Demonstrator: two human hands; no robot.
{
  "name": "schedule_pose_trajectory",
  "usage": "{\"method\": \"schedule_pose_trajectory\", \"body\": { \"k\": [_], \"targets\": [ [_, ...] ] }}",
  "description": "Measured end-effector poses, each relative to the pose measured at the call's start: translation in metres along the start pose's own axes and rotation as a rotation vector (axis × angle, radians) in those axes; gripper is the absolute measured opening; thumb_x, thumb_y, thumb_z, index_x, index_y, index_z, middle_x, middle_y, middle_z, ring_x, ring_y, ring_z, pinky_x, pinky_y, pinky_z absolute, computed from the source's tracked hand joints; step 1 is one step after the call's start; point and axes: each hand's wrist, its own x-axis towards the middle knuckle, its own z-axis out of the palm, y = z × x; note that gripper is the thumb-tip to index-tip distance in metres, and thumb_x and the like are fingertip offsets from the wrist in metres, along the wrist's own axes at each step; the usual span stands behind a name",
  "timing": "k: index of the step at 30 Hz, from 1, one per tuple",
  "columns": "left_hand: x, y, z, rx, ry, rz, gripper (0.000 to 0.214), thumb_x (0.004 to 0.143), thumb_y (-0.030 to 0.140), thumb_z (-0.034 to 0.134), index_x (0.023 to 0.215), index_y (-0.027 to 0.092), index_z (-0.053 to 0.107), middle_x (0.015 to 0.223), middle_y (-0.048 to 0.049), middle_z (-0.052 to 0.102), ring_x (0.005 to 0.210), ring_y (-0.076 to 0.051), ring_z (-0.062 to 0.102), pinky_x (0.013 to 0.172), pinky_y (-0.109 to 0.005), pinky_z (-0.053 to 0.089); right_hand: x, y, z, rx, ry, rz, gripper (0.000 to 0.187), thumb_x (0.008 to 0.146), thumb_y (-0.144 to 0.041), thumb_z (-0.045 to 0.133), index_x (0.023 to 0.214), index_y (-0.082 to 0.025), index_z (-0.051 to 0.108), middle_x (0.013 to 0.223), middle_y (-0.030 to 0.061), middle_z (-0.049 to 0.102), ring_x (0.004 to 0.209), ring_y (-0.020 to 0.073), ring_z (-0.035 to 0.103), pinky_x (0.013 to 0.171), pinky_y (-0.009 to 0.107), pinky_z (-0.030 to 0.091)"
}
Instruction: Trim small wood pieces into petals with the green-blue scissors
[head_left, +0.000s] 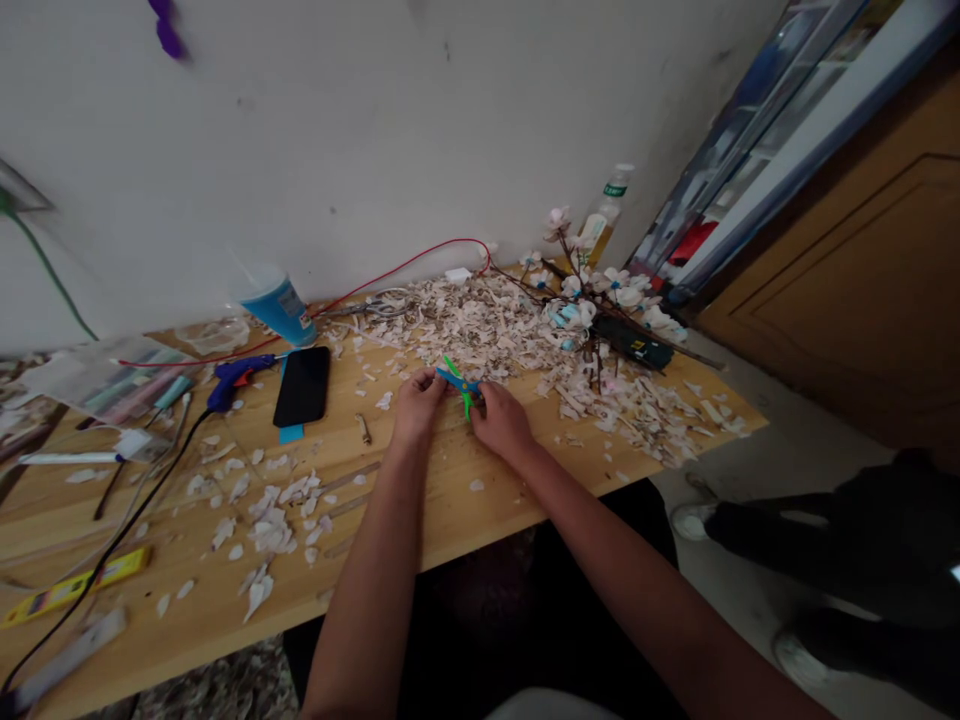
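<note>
Both my hands meet over the middle of a wooden table (pixel 450 500). My left hand (pixel 417 403) is closed, with its fingertips pinched on something small that I cannot make out. My right hand (pixel 501 418) is closed around small blue and green scissors (pixel 459 384), whose blades point up and left towards my left fingers. Just beyond the hands lies a broad heap of pale paper or petal scraps (pixel 495 335).
A black phone (pixel 303 386), a blue glue gun (pixel 234 378) with a black cord, a blue cup (pixel 279 306) and a red wire (pixel 405 265) lie left. Flowered branches (pixel 600 300) and a bottle (pixel 606 212) stand back right. Another person's legs (pixel 825 540) are at the right.
</note>
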Motion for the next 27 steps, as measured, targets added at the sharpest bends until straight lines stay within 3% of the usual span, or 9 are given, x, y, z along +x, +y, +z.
{"method": "schedule_pose_trajectory", "body": {
  "k": [12,20,27],
  "targets": [
    [-0.004,0.005,0.001,0.121,-0.012,0.044,0.024,0.07,0.038,0.077,0.073,0.017,0.068,0.066,0.0006,0.065,0.06,-0.011,0.056,0.064,-0.024,0.045,0.0,-0.001,-0.001,-0.001,0.003,0.001,0.006,0.084,-0.019,0.052,0.091,-0.021,0.052,0.091,0.0065,0.061,0.085,0.0208,0.055,0.073,0.031,0.039],
    [-0.009,-0.002,0.013,-0.335,0.005,-0.119,0.026,0.064,0.031,0.082,0.078,0.017,0.066,0.072,0.0008,0.066,0.067,-0.01,0.061,0.074,-0.024,0.05,0.0,0.0,0.0,-0.002,-0.005,0.028,0.012,0.084,-0.018,0.052,0.095,-0.019,0.054,0.093,0.0075,0.061,0.085,0.0211,0.054,0.074,0.031,0.039],
    [-0.005,0.005,0.002,0.071,-0.015,0.04,0.018,0.073,0.033,0.074,0.073,0.017,0.067,0.065,0.0018,0.063,0.059,-0.01,0.054,0.062,-0.022,0.043,0.0,0.0,-0.002,0.019,-0.013,0.022,0.007,0.085,-0.021,0.052,0.092,-0.021,0.055,0.093,0.0068,0.063,0.085,0.0209,0.055,0.073,0.031,0.039]
  ]
}}
